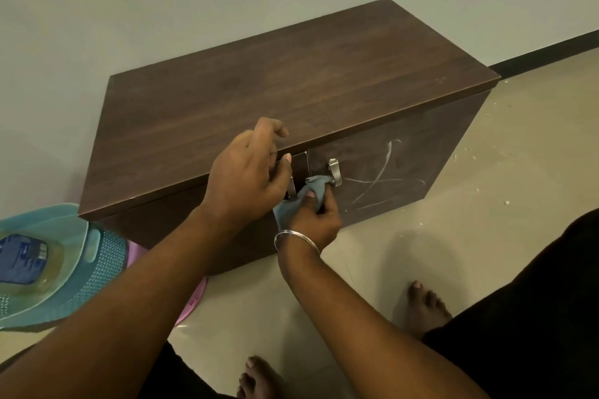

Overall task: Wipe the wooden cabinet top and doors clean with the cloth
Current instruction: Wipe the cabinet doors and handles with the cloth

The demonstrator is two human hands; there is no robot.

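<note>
The wooden cabinet (pixel 275 81) stands against the far wall, white scrawls on its right door (pixel 389 178). The left hand (pixel 246 172) curls over the top's near edge, seemingly to brace it. Lower, the right hand (pixel 316 215) pinches the bunched grey cloth (pixel 312 191) against the right handle (pixel 334 172), rubbing there.

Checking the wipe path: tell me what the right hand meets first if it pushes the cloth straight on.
Most likely the right-hand door handle: the right hand already has the cloth bunched against its lower end, with the door's white scribbles beyond.
</note>
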